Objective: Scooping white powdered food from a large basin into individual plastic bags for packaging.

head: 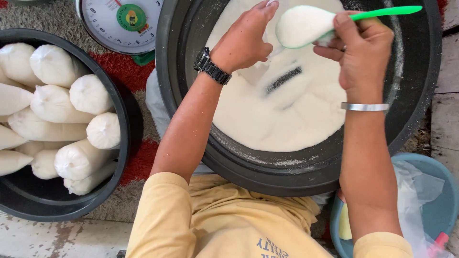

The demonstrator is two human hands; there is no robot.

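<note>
Now, floor: we kneel on grey-and-red carpet (125, 71) beside worn pale boards (57, 236).
Big tub (172, 86): black, centre, holding white grains (287, 114).
Right hand (361, 50): fingers clenched on the green scoop (306, 25), heaped, above the tub.
Left hand (244, 40): pinching something pale we can't make out.
Left tub (28, 200): filled bags (57, 114).
Far: scale (122, 21).
Near right: blue basin (442, 200).

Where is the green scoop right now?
In the head view, the green scoop, heaped with white powder, is at top centre-right, held by the right hand over the big black tub, beside the left hand.
</note>
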